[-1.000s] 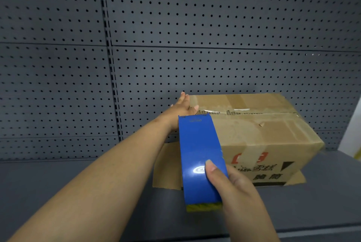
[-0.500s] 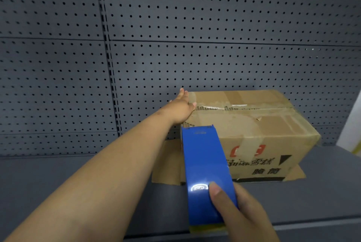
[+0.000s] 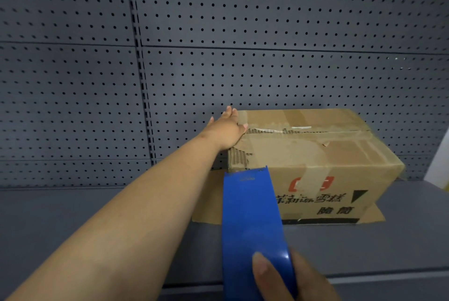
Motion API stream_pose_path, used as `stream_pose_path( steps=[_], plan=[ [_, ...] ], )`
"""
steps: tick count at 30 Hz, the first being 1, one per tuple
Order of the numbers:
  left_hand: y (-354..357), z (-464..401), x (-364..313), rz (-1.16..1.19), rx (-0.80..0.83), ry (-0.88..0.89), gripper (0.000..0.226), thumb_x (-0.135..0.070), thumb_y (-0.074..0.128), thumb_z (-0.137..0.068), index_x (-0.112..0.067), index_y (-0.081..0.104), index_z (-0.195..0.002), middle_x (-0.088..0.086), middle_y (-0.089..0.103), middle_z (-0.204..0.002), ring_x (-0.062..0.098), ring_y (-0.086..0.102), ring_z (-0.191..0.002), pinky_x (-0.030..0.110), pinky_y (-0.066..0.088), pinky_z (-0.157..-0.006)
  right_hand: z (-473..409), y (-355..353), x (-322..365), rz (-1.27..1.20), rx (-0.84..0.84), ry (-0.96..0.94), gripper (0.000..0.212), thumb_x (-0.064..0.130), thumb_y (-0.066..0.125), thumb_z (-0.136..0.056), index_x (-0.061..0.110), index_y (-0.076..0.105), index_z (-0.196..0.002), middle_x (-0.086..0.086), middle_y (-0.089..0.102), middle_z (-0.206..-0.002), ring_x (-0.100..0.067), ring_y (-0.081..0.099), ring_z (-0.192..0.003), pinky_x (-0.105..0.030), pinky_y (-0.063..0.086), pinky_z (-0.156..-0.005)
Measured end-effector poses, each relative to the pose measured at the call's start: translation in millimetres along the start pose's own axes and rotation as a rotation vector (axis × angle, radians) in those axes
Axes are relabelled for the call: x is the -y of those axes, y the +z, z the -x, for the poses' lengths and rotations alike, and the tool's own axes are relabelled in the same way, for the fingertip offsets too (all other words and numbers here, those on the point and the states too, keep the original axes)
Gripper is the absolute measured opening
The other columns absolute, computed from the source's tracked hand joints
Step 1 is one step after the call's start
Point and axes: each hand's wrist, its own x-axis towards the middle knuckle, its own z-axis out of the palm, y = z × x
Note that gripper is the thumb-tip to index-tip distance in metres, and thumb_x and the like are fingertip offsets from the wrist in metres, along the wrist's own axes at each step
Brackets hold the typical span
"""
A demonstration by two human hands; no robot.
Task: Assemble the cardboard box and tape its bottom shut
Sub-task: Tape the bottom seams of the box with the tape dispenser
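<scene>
shelf (image 3: 73,227): grey, backed by a pegboard wall (image 3: 243,33); nothing is seen in the way.
cardboard box (image 3: 315,162): set on the shelf, upturned; judged light, worn, crushable; best steadied at a corner.
left hand (image 3: 228,130): laid flat, fingers spread on the box's far-left corner.
right hand (image 3: 298,281): clenched around the blue tape dispenser (image 3: 252,223), held just before the box.

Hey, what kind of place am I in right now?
Probably a shop or stockroom: a grey pegboard wall with slotted uprights, a bare shelf, and a worn box being taped with a blue dispenser.
</scene>
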Motion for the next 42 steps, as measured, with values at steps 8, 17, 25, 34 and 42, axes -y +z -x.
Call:
stream_pose_path(
  steps=[8, 17, 25, 34, 42],
  plan=[
    [-0.4, -4.6, -2.4, -0.046, -0.019, -0.024, 0.061, -0.039, 0.023, -0.100, -0.009, -0.001, -0.148, 0.007, -0.010, -0.157, 0.021, -0.004, -0.145, 0.039, -0.004, -0.115, 0.7, 27.5, -23.8, -0.121, -0.077, -0.095, 0.015, 0.047, 0.054, -0.082, 0.047, 0.038, -0.083, 0.023, 0.053, -0.077, 0.011, 0.051, -0.065, 0.002, 0.039, -0.061],
    [0.1, 16.4, -9.8, -0.136, -0.532, 0.186, 0.026, -0.033, 0.053, -0.092, -0.008, 0.059, -0.099, 0.007, 0.053, -0.103, 0.025, 0.051, -0.099, 0.032, 0.038, -0.084, -7.2, 46.8, -52.7, -0.315, -0.087, -0.235, 0.016, 0.036, 0.065, -0.079, 0.048, 0.054, -0.080, 0.050, 0.056, -0.071, 0.028, 0.053, -0.073, 0.003, 0.040, -0.057],
    [-2.4, 42.6, -5.1, -0.145, -0.300, 0.189, 0.048, -0.038, 0.028, -0.100, -0.003, 0.060, -0.089, 0.014, 0.063, -0.103, 0.028, 0.057, -0.104, 0.035, 0.045, -0.086, -9.9, 43.7, -58.8, -0.281, 0.006, -0.219, 0.012, 0.035, 0.059, -0.083, 0.046, 0.054, -0.083, 0.051, 0.053, -0.083, 0.027, 0.052, -0.081, 0.001, 0.042, -0.062],
    [26.8, 69.1, 3.9, 0.612, 0.025, 0.102, 0.062, -0.042, 0.024, -0.100, -0.025, -0.013, -0.147, -0.009, -0.011, -0.156, 0.009, 0.000, -0.144, 0.032, 0.006, -0.117, -5.8, 47.9, -73.5, -0.354, 0.008, -0.241, 0.016, 0.025, 0.062, -0.081, 0.037, 0.059, -0.091, 0.042, 0.061, -0.080, 0.020, 0.056, -0.080, 0.002, 0.041, -0.060],
    [34.7, 71.0, -5.9, 0.890, -0.046, -0.074, 0.055, -0.043, 0.026, -0.099, -0.038, 0.000, -0.147, 0.001, 0.029, -0.152, 0.019, 0.047, -0.121, 0.026, 0.032, -0.092, -9.0, 45.5, -78.5, -0.451, 0.042, -0.190, 0.012, 0.023, 0.060, -0.085, 0.035, 0.062, -0.087, 0.038, 0.064, -0.080, 0.019, 0.058, -0.079, 0.000, 0.043, -0.062]
  ],
)
